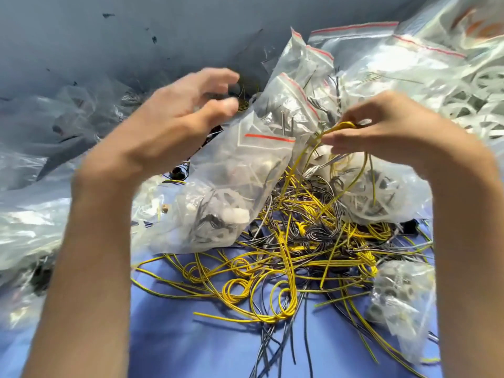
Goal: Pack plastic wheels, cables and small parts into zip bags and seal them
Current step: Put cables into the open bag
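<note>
Head view: right hand (390, 133) pinches a folded yellow cable (344, 126) beside a part-filled zip bag (240, 165).
Thumb and fingers hold the cable at its bend, and its strands hang down toward the cable pile (286, 257) on the blue surface (191, 336). The zip bag lies just left of that pinch, between both hands, its red seal strip (268, 137) turned toward the cable. The left hand (169, 118) hovers at the bag's upper left, fingers loosely curled and spread, holding nothing. It is probably the nearer hand to part the bag's mouth.

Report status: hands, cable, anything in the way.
Right hand pinching yellow cable, raised above tangle. Left hand open, empty, beside zip bag. Cable trails into tangle; may snag.
</note>
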